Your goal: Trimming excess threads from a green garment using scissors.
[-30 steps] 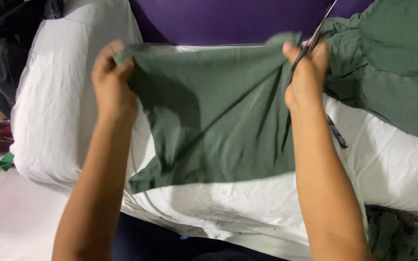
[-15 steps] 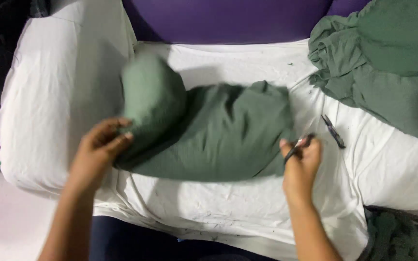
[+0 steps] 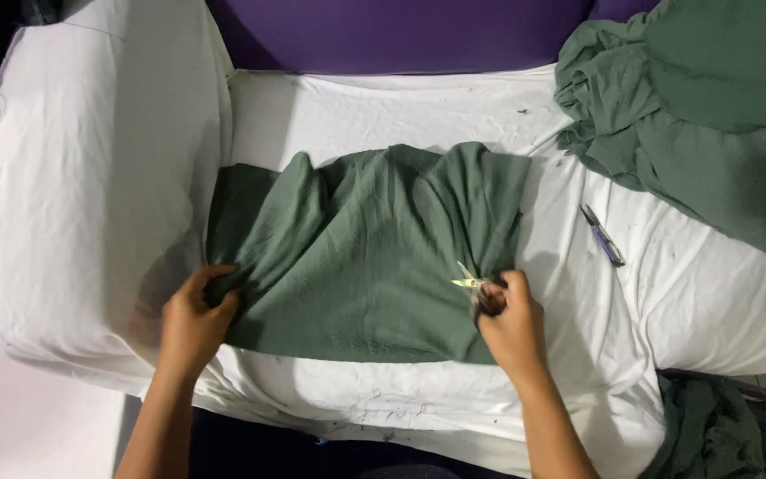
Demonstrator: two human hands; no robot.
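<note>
A green piece of cloth lies rumpled on the white sheet. My left hand grips the cloth's near left corner. My right hand pinches its near right edge and also holds small thread snips, whose pale blades point left over the fabric.
A large heap of the same green fabric fills the far right. A second pair of blue-handled snips lies on the sheet right of the cloth. More green fabric hangs at the lower right. A purple surface runs along the back.
The cloth was held up stretched between both hands, then swung down; now it lies spread on the sheet, with both hands low at its near edge.
</note>
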